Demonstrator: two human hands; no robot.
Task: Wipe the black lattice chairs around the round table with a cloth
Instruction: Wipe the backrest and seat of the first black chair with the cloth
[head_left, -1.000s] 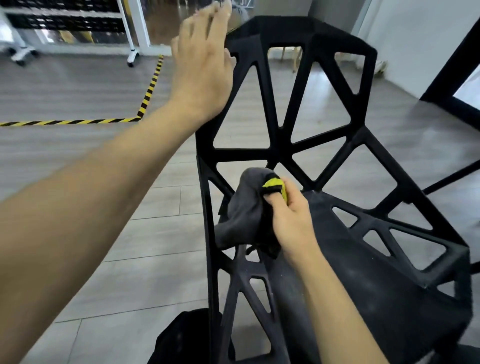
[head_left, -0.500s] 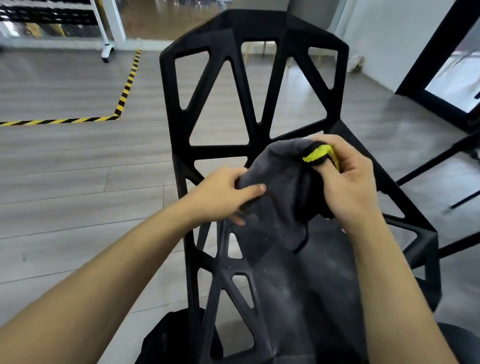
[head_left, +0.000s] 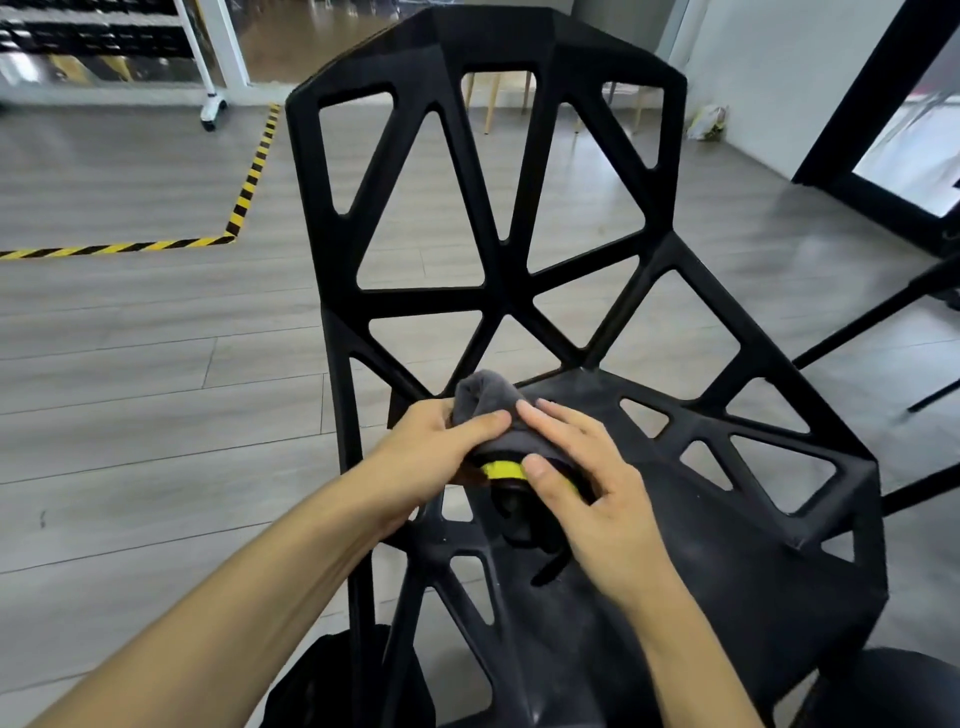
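Hands, left (head_left: 436, 457) and right (head_left: 582, 493), each grip the grey cloth (head_left: 488, 405) over the black chair (head_left: 498, 291); no readable writing.

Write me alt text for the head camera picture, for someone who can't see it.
Two bare hands hold a bunched grey cloth with a yellow strip over the seat of a black lattice chair: the left hand grips its side, and the right hand pinches it at the strip. Behind lies grey plank floor with yellow-and-black tape.

Both hands lowered the cloth (head_left: 488, 415) (now bunched) onto the seat (head_left: 675, 519).
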